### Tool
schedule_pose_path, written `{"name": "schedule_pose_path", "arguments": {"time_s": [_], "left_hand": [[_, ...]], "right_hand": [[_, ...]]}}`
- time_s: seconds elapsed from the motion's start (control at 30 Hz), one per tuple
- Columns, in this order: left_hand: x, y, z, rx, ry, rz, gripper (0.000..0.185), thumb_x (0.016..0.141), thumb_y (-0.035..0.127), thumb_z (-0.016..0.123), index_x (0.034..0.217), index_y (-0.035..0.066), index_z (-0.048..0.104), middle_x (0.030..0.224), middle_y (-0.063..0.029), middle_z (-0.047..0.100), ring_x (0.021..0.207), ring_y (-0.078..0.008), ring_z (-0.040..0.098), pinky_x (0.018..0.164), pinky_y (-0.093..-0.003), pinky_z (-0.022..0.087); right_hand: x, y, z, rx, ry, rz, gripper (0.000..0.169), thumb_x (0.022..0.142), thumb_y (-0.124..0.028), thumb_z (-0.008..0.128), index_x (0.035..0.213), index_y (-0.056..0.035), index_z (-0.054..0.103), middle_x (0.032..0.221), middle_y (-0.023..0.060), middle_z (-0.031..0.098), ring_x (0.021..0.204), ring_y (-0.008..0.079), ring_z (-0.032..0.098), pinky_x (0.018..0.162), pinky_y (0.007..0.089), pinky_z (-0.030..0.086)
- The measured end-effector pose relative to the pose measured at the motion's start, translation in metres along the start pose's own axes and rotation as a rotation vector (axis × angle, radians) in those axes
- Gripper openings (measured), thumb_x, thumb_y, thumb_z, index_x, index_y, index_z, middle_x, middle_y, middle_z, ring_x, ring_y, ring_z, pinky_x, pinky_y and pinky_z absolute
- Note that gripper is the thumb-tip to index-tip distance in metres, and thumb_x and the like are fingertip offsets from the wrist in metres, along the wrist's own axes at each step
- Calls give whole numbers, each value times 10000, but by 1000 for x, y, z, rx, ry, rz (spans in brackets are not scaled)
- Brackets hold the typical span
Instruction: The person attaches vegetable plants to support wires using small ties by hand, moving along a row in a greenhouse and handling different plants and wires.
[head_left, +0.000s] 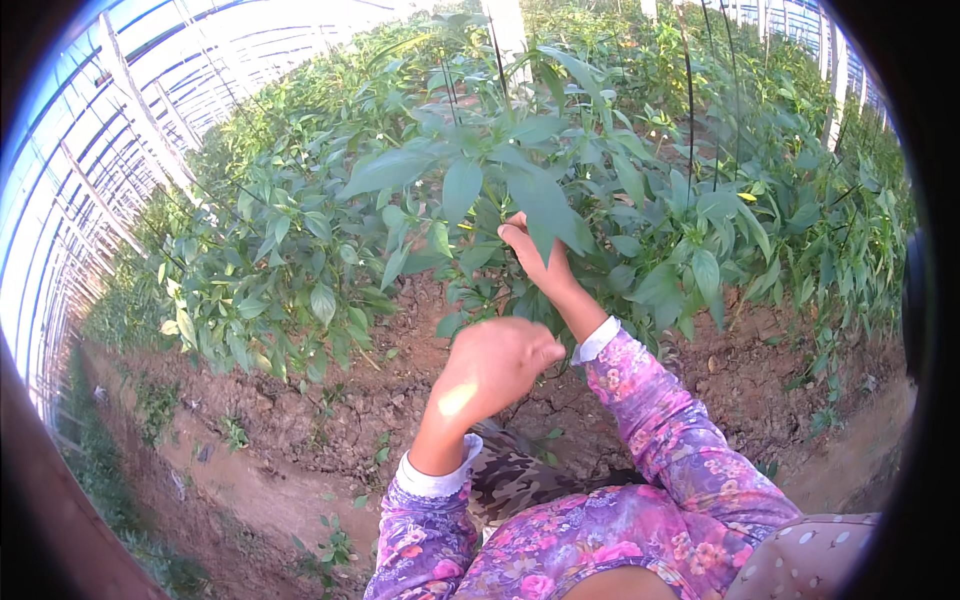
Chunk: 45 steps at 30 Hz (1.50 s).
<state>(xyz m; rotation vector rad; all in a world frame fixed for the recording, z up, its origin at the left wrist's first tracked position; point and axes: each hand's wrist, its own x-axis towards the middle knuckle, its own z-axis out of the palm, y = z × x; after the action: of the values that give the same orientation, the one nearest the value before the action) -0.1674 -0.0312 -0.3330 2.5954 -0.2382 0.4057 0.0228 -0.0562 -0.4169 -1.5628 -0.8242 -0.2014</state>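
Observation:
Pepper plants (322, 225) with broad green leaves grow in front of me. My right hand (536, 255) reaches in among the stems of the nearest plant, its thumb and fingertips by a thin stem, partly behind a large hanging leaf (541, 202). Whether it grips that stem is not clear. Nearer to my body, my left hand (499, 364) is raised over the soil, somewhat blurred, with the fingers curled in. The inside of that hand is hidden, so anything in it cannot be seen. Small white flowers show among the leaves.
Dark strings (688, 112) run upward through the plants. Pale posts (135, 97) and a curved greenhouse frame stand at the left, with another post (510, 37) behind the nearest plant. Cracked brown soil (420, 375) with small weeds lies below the foliage. Camouflage-patterned fabric (517, 469) shows under my arms.

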Motion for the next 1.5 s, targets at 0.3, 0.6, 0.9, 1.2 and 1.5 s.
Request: {"name": "schedule_pose_path", "arguments": {"time_s": [0.3, 0.6, 0.9, 1.2, 1.5], "left_hand": [[111, -51, -27, -1106, 451, -103, 92, 769, 6, 584, 857, -15, 569, 719, -34, 558, 571, -81, 517, 495, -223, 409], [114, -62, -15, -700, 223, 49, 153, 832, 52, 512, 949, 25, 607, 909, -61, 621, 828, -141, 562, 776, -265, 425], [121, -67, -36, -192, 201, 384, 297, 753, -91, 466, 994, 16, 602, 898, -107, 631, 842, -186, 582, 763, -278, 452], [122, -61, -21, -161, 486, 147, 125, 755, 103, 591, 857, 38, 624, 701, -122, 594, 629, -247, 585, 568, -316, 442], [115, -68, -11, -907, 378, -11, 27, 800, 32, 533, 816, 27, 553, 852, -25, 606, 763, -63, 511, 698, -218, 423]], "right_hand": [[-8, -7, -5, 358, 19, 254, 145, 754, -140, 580, 702, -9, 551, 629, 31, 545, 575, 95, 475, 537, 262, 367], [1, -25, -32, 246, 95, 252, 147, 744, -119, 584, 698, 14, 542, 589, 44, 532, 542, 116, 471, 524, 290, 377], [5, -88, -46, 347, -55, -24, 63, 796, -54, 547, 830, -1, 548, 655, -2, 532, 600, 69, 456, 537, 236, 376], [26, -75, -56, 140, 133, 5, 110, 802, -102, 553, 829, 5, 558, 636, 14, 534, 597, 74, 479, 564, 245, 401], [12, -81, -59, -70, 218, -274, 179, 686, -34, 605, 852, -13, 543, 867, 98, 570, 741, 208, 547, 643, 311, 434]]}}
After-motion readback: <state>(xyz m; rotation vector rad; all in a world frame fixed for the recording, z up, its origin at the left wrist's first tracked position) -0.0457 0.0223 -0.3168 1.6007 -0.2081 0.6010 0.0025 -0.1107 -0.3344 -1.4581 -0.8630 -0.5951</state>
